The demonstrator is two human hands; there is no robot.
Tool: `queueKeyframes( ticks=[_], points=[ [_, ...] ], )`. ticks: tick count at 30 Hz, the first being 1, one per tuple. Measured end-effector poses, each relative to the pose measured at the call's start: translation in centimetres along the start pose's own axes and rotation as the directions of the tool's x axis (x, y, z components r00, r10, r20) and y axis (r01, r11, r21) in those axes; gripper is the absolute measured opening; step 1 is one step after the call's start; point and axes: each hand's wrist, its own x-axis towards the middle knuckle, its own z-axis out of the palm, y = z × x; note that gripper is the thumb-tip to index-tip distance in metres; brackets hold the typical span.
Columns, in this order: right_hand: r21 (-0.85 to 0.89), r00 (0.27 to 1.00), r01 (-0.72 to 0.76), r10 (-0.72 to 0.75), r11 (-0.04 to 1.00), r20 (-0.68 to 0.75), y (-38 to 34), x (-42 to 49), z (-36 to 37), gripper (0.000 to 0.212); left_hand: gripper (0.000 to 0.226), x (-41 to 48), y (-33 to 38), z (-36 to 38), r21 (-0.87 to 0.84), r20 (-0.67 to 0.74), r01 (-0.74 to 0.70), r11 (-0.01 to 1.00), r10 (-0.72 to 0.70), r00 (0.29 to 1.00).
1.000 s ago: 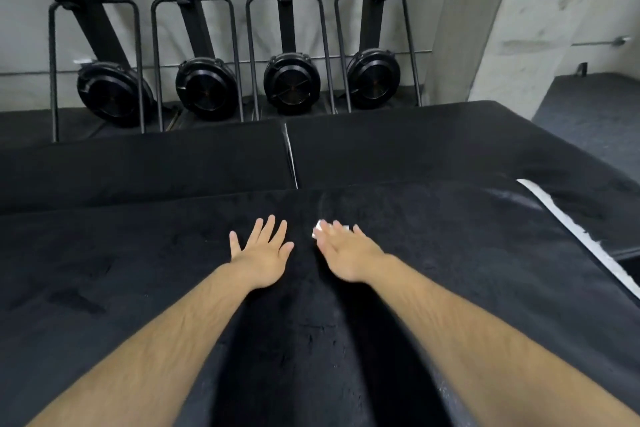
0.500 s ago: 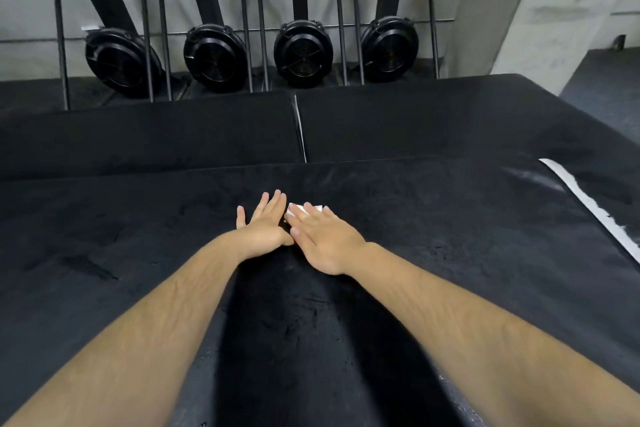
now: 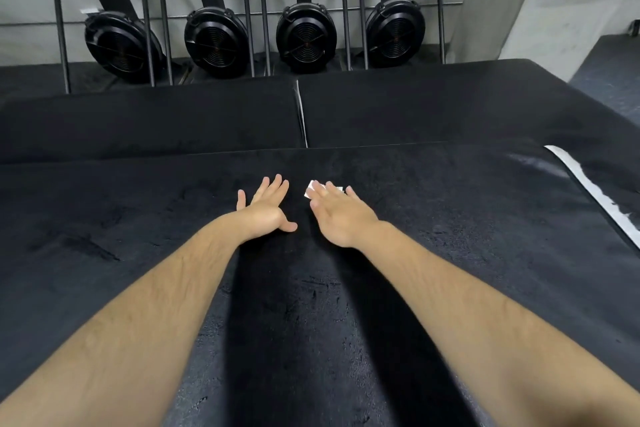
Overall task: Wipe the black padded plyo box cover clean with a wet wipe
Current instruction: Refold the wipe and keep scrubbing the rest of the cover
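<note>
Black cover (image 3: 450,225); right hand (image 3: 341,218) fingers (image 3: 328,191) flat on wipe (image 3: 310,190), left hand (image 3: 265,211) splayed; rowers (image 3: 306,35) behind.

Wet wipe (image 3: 311,189) mostly beneath right hand (image 3: 341,217)

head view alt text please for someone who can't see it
A person's right hand presses a white wet wipe on a black padded plyo box cover; the left hand lies flat beside it. Four black round fan housings stand behind.

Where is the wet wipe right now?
Head view, just right of centre: the wet wipe lies flat on the black padded cover, mostly hidden under the fingers of the right hand, with the left hand close to its left.
</note>
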Motion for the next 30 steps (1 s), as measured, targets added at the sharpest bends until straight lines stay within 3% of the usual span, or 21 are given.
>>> queueKeyframes(
  ticks=[2, 5, 10, 16, 18, 22, 27, 30],
  points=[
    [-0.001, 0.996, 0.053, -0.053, 0.999, -0.068, -1.6, -1.2, 0.9, 0.046, 0.098, 0.0, -0.2, 0.1, -0.001, -0.01, -0.007, 1.0, 0.007, 1.0],
    [0.026, 0.989, 0.146, -0.147, 0.989, 0.013, -1.6, -3.8, 1.3, 0.05, 0.097, 0.0, -0.2, 0.0, 0.0, -0.017, -0.016, 1.0, 0.016, 1.0],
    [0.027, 0.997, -0.035, 0.033, 0.999, 0.073, -0.5, -2.9, 0.2, 0.053, 0.091, -0.3, 0.1, 0.1, 0.069, -0.069, -0.016, 0.997, 0.021, 0.997],
    [-0.015, 0.995, 0.041, -0.039, 0.999, 0.094, -3.6, -7.3, 1.2, 0.056, 0.071, -3.5, -0.3, 1.1, 0.248, -0.086, -0.077, 0.966, 0.101, 0.991],
    [-0.082, 0.993, 0.035, -0.025, 0.996, 0.116, -3.6, -6.7, 0.5, 0.055, 0.071, -5.0, -0.3, 1.8, 0.199, -0.073, -0.108, 0.974, 0.125, 0.99],
    [-0.099, 0.991, 0.004, 0.009, 0.995, 0.13, -4.8, -2.7, -0.6, 0.055, 0.086, -8.0, 1.5, 1.0, -0.135, 0.017, -0.031, 0.99, 0.034, 0.999],
    [-0.145, 0.995, 0.041, -0.028, 0.989, 0.091, -6.2, -5.8, 1.4, 0.057, 0.089, -8.7, 2.3, 0.4, -0.121, 0.064, -0.022, 0.992, 0.03, 0.997],
    [-0.11, 0.994, -0.056, 0.066, 0.992, 0.086, -4.4, -3.5, -0.3, 0.056, 0.088, -8.2, 2.2, 0.2, -0.119, 0.075, -0.014, 0.993, 0.023, 0.997]
  ],
)
